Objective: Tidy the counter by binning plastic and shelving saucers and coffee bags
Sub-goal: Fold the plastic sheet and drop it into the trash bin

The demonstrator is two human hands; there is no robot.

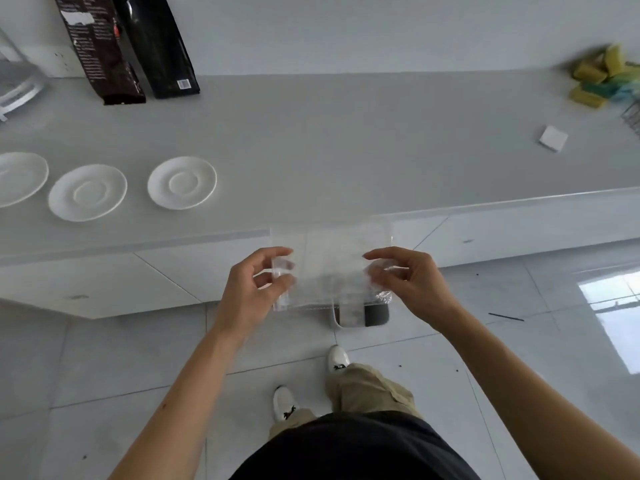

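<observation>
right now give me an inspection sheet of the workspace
surface: grey counter, mostly bare in the middle
job's things: three saucers in a row at left; two coffee bags leaning on the wall; clear plastic bag held off the counter's front edge
clutter: sponges at far right; small white square
hands: left hand and right hand pinch the bag's two sides with their fingers
cables: nothing seen
surroundings: white cabinets, tiled floor, bin below the bag
</observation>
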